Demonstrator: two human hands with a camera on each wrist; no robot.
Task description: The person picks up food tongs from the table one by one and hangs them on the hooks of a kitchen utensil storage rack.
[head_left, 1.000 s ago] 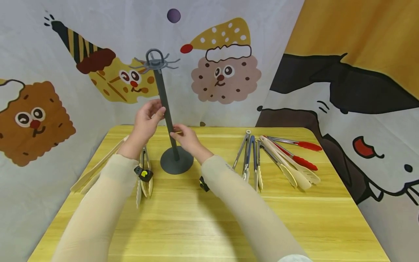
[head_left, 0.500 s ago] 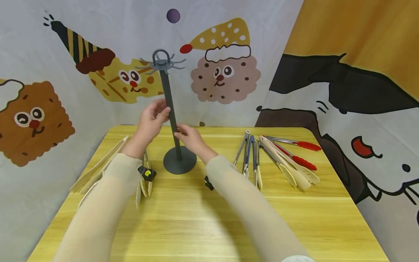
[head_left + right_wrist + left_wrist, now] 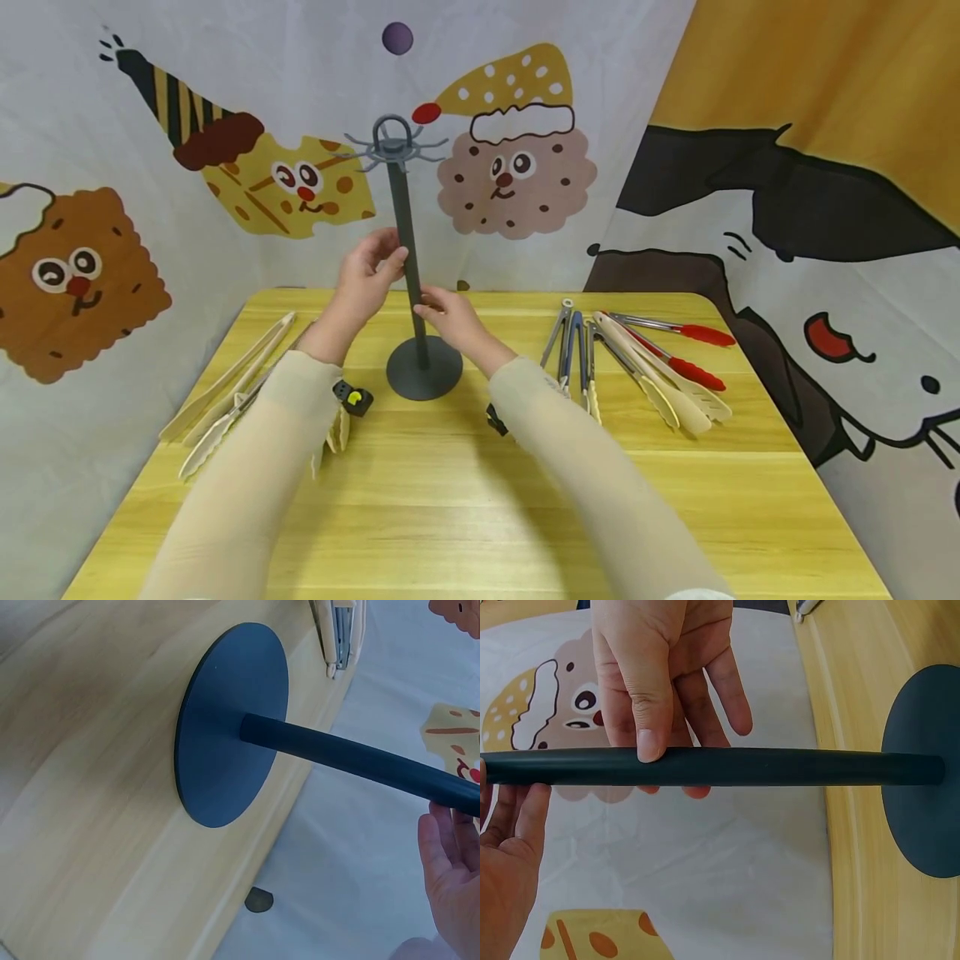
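Observation:
A dark grey utensil stand with a round flat base is on the table, its pole leaning slightly left in the head view. On top it has a ring of hooks and a loop handle. My left hand holds the pole around mid-height, thumb in front and fingers behind. Lower down, my right hand grips it from the other side; in the left wrist view its thumb lies on the pole with fingertips showing past the far edge. The base overlaps the tabletop in the right wrist view.
Left on the table lie wooden tongs and metal tongs, partly behind my left forearm. To the right are several tongs, including blue-handled tongs and red-tipped tongs. A cartoon-printed cloth hangs behind.
Both hands and the stand have shifted to the right together along the table. The tongs on the left show more from behind the left arm.

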